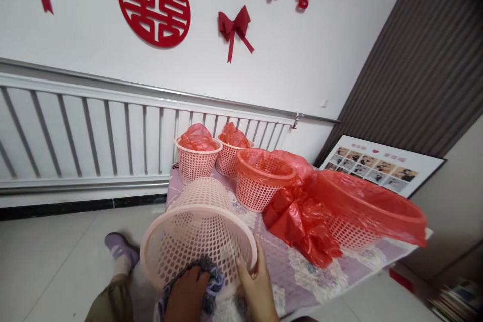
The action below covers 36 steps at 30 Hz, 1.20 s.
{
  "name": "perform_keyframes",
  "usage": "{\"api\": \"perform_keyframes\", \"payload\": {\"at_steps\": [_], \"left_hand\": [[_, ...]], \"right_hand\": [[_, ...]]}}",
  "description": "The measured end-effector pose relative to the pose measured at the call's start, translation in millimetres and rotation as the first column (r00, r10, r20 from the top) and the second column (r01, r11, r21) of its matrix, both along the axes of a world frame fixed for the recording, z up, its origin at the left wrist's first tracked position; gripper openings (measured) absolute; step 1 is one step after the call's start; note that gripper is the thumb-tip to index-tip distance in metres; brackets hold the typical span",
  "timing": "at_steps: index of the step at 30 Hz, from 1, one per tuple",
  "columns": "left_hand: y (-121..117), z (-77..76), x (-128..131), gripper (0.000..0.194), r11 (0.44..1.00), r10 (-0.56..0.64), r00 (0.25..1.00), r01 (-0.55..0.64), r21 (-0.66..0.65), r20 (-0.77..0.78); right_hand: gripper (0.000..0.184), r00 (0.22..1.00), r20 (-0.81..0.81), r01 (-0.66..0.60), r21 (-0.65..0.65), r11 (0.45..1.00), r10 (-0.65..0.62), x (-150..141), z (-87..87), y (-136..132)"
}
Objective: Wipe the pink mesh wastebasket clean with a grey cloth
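Observation:
A pale pink perforated plastic basket [206, 188] lies tilted on its side, its wide mouth towards me. Inside the mouth, against the lower wall, my left hand [190, 287] is closed on a bunched grey-blue cloth [214, 282]. My right hand [258, 282] grips the basket's right rim, thumb on the inside and fingers around the outside. Just to the right is a crumpled red plastic bag [305, 226], apart from both hands.
A floral cloth-covered table [283, 261] bears two baskets with red liners, one basket [254, 191] with a red rim, and a large red-lined basket [354, 231]. Behind stands a white radiator [124, 136]. A photo board [426, 163] leans at right. A lavender shoe [121, 246] is on the floor.

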State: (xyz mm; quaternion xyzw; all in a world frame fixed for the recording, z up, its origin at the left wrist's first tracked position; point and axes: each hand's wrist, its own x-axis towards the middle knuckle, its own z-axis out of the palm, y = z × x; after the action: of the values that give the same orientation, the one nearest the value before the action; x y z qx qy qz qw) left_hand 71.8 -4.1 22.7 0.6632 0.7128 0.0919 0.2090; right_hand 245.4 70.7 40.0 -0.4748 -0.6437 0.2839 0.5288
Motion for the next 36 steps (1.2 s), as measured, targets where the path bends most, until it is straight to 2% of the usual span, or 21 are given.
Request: {"api": "perform_keyframes", "payload": {"at_steps": [2, 4, 10, 16, 21, 25, 28, 31, 34, 36], "left_hand": [[0, 0.8, 3, 0.058, 1.000, 0.011, 1.000, -0.011, 0.012, 0.002], [0, 2.7, 7, 0.058, 1.000, 0.014, 1.000, -0.014, 0.012, 0.011], [3, 10.6, 31, 0.070, 1.000, -0.028, 0.995, 0.027, 0.012, 0.099], [12, 5.9, 44, 0.082, 1.000, -0.006, 0.981, 0.000, 0.028, 0.193], [16, -1.6, 43, 0.078, 1.000, -0.009, 0.982, 0.009, 0.003, 0.190], [18, 2.8, 44, 0.078, 0.998, -0.055, 0.983, 0.061, -0.032, 0.173], [20, 8.1, 43, 0.077, 0.993, -0.083, 0.979, 0.097, -0.073, 0.184], [17, 10.6, 38, 0.065, 0.986, -0.106, 0.967, 0.132, -0.100, 0.230], [8, 11.9, 25, 0.052, 0.984, -0.093, 0.916, 0.144, -0.104, 0.390], [8, 15.8, 13, 0.051, 0.990, -0.082, 0.875, 0.128, -0.063, 0.477]], "right_hand": [[0.052, 0.999, -0.034, -0.013, -0.062, 0.998, 0.011, -3, -12.8, -2], [0.046, 0.999, -0.032, 0.002, -0.079, 0.997, -0.005, -4, -11.3, 0], [0.042, 1.000, 0.020, 0.007, 0.031, 0.999, -0.008, -2, 23.3, 8], [0.039, 0.984, 0.133, -0.137, 0.110, 0.984, 0.122, 2, 53.1, 18], [0.034, 0.902, 0.387, -0.281, 0.192, 0.940, 0.191, 4, 93.3, 34], [0.044, 0.841, 0.508, -0.368, 0.280, 0.887, 0.188, -7, 130.6, 45], [0.047, 0.738, 0.617, -0.506, 0.236, 0.829, 0.274, -23, 154.1, 46], [0.037, 0.631, 0.692, -0.600, 0.149, 0.786, 0.351, -37, 167.0, 42], [0.035, 0.605, 0.726, -0.578, 0.117, 0.808, 0.328, -47, 170.2, 38], [0.034, 0.597, 0.737, -0.562, 0.102, 0.821, 0.318, -51, 170.6, 36]]}}
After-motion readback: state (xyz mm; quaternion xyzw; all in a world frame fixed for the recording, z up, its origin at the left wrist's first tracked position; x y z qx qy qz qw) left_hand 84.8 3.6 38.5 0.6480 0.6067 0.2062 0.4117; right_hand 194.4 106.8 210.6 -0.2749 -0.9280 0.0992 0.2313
